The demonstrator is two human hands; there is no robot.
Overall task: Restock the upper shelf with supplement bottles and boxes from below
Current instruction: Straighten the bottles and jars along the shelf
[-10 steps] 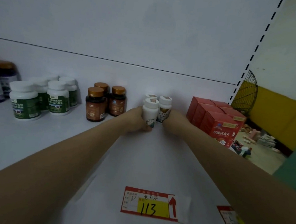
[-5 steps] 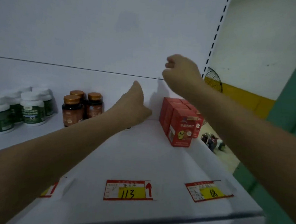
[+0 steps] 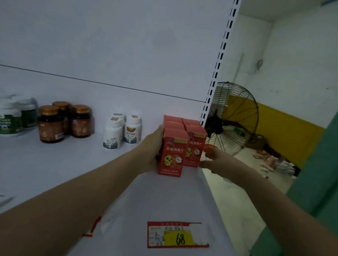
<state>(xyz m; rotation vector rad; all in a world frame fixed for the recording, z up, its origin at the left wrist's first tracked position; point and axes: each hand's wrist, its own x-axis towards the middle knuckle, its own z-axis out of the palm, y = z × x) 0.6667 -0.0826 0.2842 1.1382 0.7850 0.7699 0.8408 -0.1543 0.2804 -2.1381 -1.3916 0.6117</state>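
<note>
1. Stock on the white metal upper shelf (image 3: 61,170), from left of frame to right: white round bottles with green labels (image 3: 6,118), amber bottles with bronze caps (image 3: 64,122), small white bottles with pale labels (image 3: 121,132), and a block of red cardboard boxes (image 3: 172,152) at centre right.
2. Left hand (image 3: 152,146): laid flat against the left face of the red block, fingers straight along it.
3. Right hand (image 3: 212,158): spread, fingertips touching the right side of the block. No item is lifted; both hands appear to be squaring the boxes.
4. Progress, as a judgement: four groups stand in place, so restocking is well advanced. The lower shelf is out of view, so what is left cannot be told.
5. Open room: bare shelf lies in front of every group, down to the red-and-yellow price label (image 3: 176,236) at lower centre, and in the gaps between groups.
6. Edges: the red block stands near the shelf's right end, just beside the slotted white upright (image 3: 218,71). The right hand hangs past that end over open floor, with a black wire fan (image 3: 232,120) behind. A push rightward risks a box going over.
</note>
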